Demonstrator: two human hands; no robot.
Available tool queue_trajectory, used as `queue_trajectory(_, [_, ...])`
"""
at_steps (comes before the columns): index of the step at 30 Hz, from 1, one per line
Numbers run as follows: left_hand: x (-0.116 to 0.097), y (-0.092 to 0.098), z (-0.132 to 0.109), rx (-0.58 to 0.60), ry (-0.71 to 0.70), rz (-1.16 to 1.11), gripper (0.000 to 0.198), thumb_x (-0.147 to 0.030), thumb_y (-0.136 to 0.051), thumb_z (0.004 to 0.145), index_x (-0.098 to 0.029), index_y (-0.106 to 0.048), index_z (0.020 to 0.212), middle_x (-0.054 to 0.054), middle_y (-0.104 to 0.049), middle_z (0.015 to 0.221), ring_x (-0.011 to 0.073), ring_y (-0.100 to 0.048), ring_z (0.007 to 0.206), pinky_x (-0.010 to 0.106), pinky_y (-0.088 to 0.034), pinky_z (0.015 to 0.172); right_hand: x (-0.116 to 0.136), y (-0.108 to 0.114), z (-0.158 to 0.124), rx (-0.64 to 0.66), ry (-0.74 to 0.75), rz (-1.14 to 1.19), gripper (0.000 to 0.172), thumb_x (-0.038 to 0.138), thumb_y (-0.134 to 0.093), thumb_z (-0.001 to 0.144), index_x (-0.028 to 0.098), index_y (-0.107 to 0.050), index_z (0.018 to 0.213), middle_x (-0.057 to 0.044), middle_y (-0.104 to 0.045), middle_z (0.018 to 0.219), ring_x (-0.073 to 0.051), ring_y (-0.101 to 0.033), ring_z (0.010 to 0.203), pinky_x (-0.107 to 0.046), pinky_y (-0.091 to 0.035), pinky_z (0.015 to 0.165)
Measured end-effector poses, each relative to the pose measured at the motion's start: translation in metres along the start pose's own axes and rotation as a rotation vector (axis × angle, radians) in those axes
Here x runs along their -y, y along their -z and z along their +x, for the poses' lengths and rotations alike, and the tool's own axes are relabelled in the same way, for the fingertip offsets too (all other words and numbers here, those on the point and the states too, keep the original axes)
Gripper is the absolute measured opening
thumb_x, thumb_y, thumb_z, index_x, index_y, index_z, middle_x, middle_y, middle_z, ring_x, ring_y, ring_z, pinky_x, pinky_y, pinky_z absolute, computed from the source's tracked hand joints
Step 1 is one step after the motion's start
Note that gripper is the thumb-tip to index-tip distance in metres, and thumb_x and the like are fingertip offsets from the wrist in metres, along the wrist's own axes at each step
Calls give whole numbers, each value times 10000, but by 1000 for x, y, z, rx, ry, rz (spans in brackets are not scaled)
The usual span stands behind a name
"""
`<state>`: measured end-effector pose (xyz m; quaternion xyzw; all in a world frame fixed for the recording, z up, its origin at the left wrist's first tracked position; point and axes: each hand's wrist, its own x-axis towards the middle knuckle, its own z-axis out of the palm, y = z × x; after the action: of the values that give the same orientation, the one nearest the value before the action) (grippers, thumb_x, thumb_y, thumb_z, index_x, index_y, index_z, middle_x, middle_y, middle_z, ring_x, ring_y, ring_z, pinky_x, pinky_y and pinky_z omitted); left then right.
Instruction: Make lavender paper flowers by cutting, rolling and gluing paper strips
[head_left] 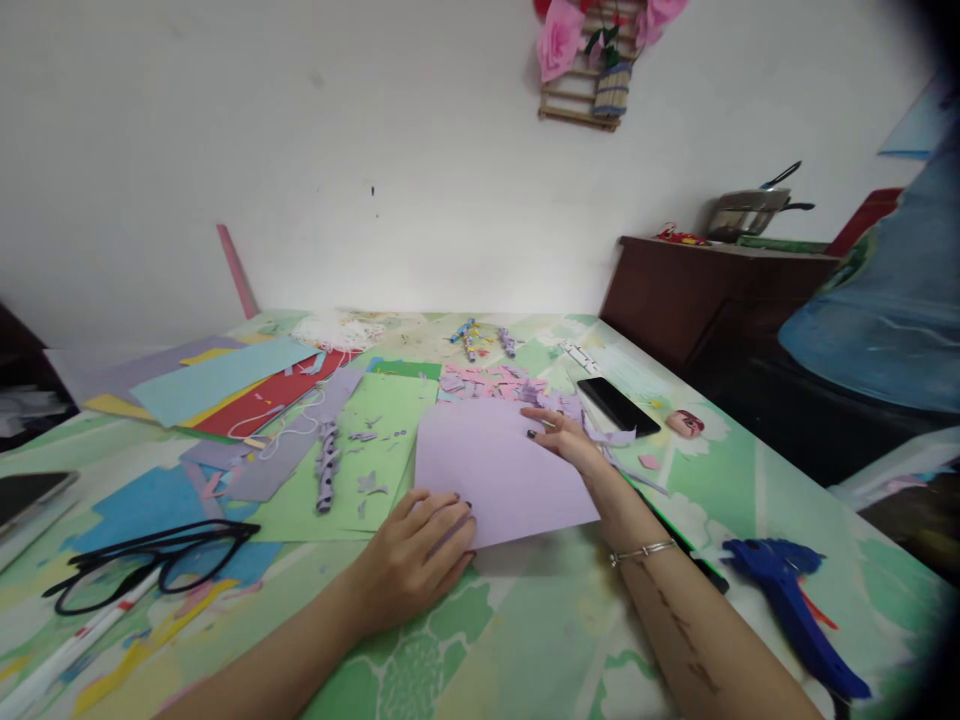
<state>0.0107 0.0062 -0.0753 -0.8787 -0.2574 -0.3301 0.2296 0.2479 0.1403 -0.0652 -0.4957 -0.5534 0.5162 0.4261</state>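
Note:
A sheet of light purple paper (495,470) is in front of me, its near edge lifted slightly off the table. My left hand (427,535) holds it by the lower left corner, the fingers bent and close together. At the right edge, my right hand (566,440) grips the sheet, fingers over its upper part; part of the thumb side is hidden. Left of the sheet, a rolled purple paper tube with holes (327,465) lies on green paper (292,500), among small purple cut-outs (369,484). Pink and purple paper scraps (491,382) lie behind the sheet.
Black-framed glasses (161,565) and a white pen (82,635) lie at left. Coloured paper sheets (225,375) are stacked behind. A phone (619,403) and a blue glue gun (795,605) lie at right. Small paper rolls (507,342) sit at the back.

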Motion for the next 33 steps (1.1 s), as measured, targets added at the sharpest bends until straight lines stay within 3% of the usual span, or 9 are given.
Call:
queue_trajectory(4, [3, 4, 3, 2, -29, -38, 163, -47, -492, 850, -112, -625, 917, 108, -669, 849, 217, -595, 857, 381, -467, 754, 0, 1, -1, -26, 137, -183, 339, 120, -641, 619, 197, -685, 946, -54, -689, 947, -198, -640, 812, -359, -521, 753])
queue_trajectory(10, [-4, 0, 2, 96, 73, -112, 169, -96, -471, 879, -145, -620, 817, 61, -606, 706, 165, -544, 681, 315, -445, 636, 30, 6, -45, -108, 357, -453, 247, 131, -639, 712, 227, -706, 929, -83, -598, 1204, -268, -478, 1193, -465, -304, 1057])
queue_trajectory(14, [-6, -6, 3, 143, 133, -123, 189, -120, -458, 894, -149, -617, 795, 44, -587, 664, 156, -526, 630, 294, -432, 595, 25, -10, -97, 294, 693, -766, 362, 269, -677, 778, 217, -638, 1133, -104, -594, 1241, -247, -504, 1187, -420, -381, 1013])
queue_trajectory(16, [-3, -7, 4, 140, 151, -141, 185, -123, -455, 898, -154, -618, 819, 43, -603, 683, 156, -545, 650, 294, -449, 612, 12, -19, -111, 346, 746, -845, 341, 232, -669, 785, 195, -643, 1123, -108, -641, 1174, -259, -534, 1151, -427, -401, 984])
queue_trajectory(20, [-5, 3, 9, -3, 226, -96, 216, -93, -513, 866, -127, -593, 1064, 119, -666, 971, 231, -592, 964, 388, -478, 821, -8, -24, -109, 53, 645, -775, 196, 202, -523, 871, 231, -717, 873, -60, -732, 859, -207, -663, 818, -339, -493, 775])
queue_trajectory(23, [-30, 12, 17, -13, 188, -148, 403, -172, -550, 861, -57, -488, 1242, 189, -606, 1189, 300, -432, 1257, 470, -377, 1013, -10, -18, -98, -267, 503, -553, 157, 259, -562, 834, 232, -717, 830, -46, -737, 820, -204, -674, 744, -320, -510, 719])
queue_trajectory(26, [-63, 13, 24, 331, -47, -369, 653, -538, -399, 898, -109, -365, 1389, 130, -467, 1405, 298, -336, 1344, 491, -279, 1094, -9, -13, -93, -370, 404, -403, 152, 298, -593, 800, 199, -708, 815, -48, -727, 767, -202, -661, 695, -319, -513, 690])
queue_trajectory(28, [-75, 7, 26, 498, -113, -443, 679, -597, -316, 898, -194, -281, 1443, 82, -389, 1471, 273, -347, 1345, 477, -300, 1082, -10, -11, -94, -363, 375, -357, 163, 315, -609, 783, 184, -705, 800, -50, -718, 747, -198, -651, 675, -312, -507, 674])
queue_trajectory(33, [-41, -11, 12, 590, 98, -246, 623, -512, -408, 904, -240, -271, 1448, 95, -391, 1468, 311, -329, 1355, 596, -201, 1084, -14, -9, -95, -344, 346, -308, 170, 326, -622, 772, 175, -699, 782, -50, -708, 741, -186, -634, 664, -293, -483, 646])
